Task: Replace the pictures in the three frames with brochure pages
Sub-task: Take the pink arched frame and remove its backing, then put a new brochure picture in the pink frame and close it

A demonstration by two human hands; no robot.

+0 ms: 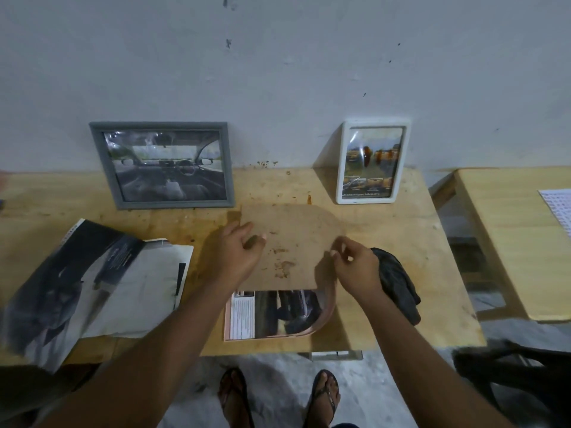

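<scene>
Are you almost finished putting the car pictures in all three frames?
Nearly. The grey frame and white frame stand filled against the wall. Both hands, left and right, hold the backing board over the pink frame. Closing it remains.

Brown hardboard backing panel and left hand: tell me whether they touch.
Touching. The head view shows the left hand with its fingers resting on the brown hardboard backing panel at its left edge.

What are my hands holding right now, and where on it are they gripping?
Both hands hold the brown backing board over the pink frame: left hand at its left edge, right hand fingers pinching its right edge.
</scene>
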